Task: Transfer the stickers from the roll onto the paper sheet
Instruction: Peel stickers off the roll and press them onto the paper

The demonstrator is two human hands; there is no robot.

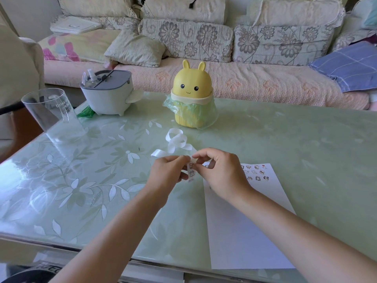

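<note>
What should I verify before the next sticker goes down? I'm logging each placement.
1. Sticker strip held in the left hand: ok.
2. Right hand pinching the strip's upper end: ok.
3. Sticker peeled free of its backing: cannot tell, the fingers hide it.
4. Paper sheet lying flat, with bare space below the placed stickers: ok.
5. Spent backing curled on the table beyond the hands, off that bare space: ok.

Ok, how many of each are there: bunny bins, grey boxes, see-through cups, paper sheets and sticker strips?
Yellow bunny bin: 1
Grey box: 1
Clear cup: 1
Paper sheet: 1
Sticker strip: 1
Total: 5
</note>
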